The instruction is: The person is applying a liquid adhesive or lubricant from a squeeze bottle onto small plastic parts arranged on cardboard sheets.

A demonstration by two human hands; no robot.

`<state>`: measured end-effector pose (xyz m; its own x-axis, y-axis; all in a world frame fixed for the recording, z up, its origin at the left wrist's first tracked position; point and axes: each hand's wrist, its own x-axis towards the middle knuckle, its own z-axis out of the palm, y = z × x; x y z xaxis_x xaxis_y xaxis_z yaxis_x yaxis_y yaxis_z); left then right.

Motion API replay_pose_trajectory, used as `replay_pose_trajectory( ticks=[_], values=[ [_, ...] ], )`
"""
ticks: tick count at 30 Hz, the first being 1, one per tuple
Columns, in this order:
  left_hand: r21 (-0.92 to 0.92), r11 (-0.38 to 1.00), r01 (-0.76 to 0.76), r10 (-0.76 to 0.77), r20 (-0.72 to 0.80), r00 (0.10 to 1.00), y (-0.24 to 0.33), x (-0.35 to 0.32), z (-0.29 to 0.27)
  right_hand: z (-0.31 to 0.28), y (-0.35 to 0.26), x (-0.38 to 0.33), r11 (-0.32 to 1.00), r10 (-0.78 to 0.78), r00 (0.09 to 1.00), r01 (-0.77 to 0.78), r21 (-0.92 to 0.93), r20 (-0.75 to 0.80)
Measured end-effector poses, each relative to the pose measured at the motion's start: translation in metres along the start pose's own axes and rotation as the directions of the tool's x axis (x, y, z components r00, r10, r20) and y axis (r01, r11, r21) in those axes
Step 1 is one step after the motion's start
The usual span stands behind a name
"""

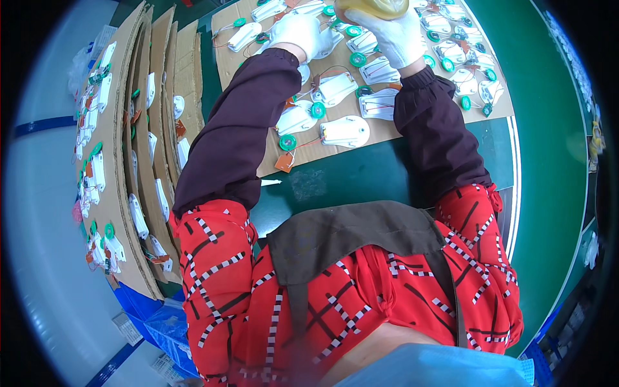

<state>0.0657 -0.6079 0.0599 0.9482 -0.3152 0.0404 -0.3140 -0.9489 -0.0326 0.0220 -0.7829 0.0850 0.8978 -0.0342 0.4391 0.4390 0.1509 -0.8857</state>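
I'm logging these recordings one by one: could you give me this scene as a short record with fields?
Left hand: white-gloved, among the white parts; grip hidden
Right hand: white-gloved, holding a yellowish translucent object, cut off by the upper edge
Surface: cardboard sheet on a green table
On the sheet: many white parts and green discs
At left: several layered cardboard sheets bearing similar parts
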Motion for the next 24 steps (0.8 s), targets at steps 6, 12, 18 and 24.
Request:
replay_pose_trajectory(
  ticks=[6,12,18,24],
  values=[
    [-0.004,0.999,0.038,-0.039,-0.026,0.999,0.001,0.001,0.001,-0.011,-0.006,0.004,0.999,0.039,0.993,-0.038,-0.013,0.112],
    [-0.032,0.999,0.032,-0.03,0.078,0.997,0.006,-0.001,-0.007,-0.015,-0.006,0.008,0.995,-0.008,0.993,-0.004,0.097,0.12],
    [-0.008,1.0,0.008,-0.008,0.052,0.999,0.0,-0.001,-0.003,-0.014,0.002,0.01,0.997,-0.024,0.997,0.019,0.073,0.069],
    [0.024,0.998,-0.059,0.057,0.059,0.997,-0.002,-0.005,-0.008,-0.017,0.008,0.009,0.998,0.031,0.994,-0.025,0.053,-0.104]
  ],
)
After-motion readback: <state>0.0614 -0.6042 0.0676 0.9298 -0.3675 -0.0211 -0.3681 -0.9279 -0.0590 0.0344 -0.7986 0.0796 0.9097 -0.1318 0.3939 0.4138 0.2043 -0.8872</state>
